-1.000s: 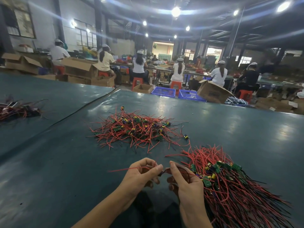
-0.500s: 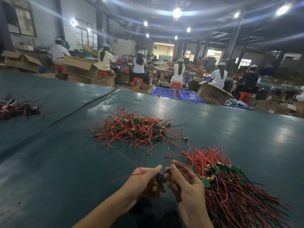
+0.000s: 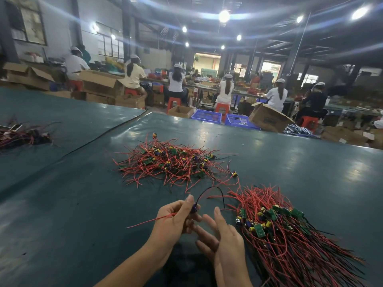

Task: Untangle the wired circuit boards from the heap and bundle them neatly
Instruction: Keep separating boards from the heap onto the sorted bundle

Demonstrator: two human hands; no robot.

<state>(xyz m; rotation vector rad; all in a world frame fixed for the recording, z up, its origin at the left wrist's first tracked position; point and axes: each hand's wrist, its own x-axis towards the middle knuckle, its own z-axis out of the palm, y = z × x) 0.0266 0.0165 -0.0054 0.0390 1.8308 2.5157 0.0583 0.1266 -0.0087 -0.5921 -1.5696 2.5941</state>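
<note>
While a small wired circuit board (image 3: 194, 208) is pinched between the thumb and fingers of the left hand (image 3: 176, 220), the right hand (image 3: 224, 239) is held just beside it with its fingers spread and nothing gripped in it. From the pinched board a black wire (image 3: 211, 190) is arched up and over to the right, its free end hanging just above the right fingertips, and a red wire (image 3: 151, 220) is stretched out to the left over the table. Both hands are raised a little above the dark green table cover (image 3: 72, 214), near its front edge. The tangled heap (image 3: 172, 162) of red and black wires and small green boards with yellow and blue parts is seen farther back on the table, near its middle. A second pile (image 3: 290, 235), in which the wires are laid roughly in one direction and the boards are gathered toward one end, is spread just to the right of the right hand. One loose part (image 3: 234, 174) on a red lead is lying between the heap and this pile. Another dark bundle of wires (image 3: 22, 134) is left well apart at the far left of the table. Beyond the table, seated workers (image 3: 224, 90) in caps, cardboard boxes (image 3: 269, 118) and blue crates (image 3: 206, 116) can be made out.
</note>
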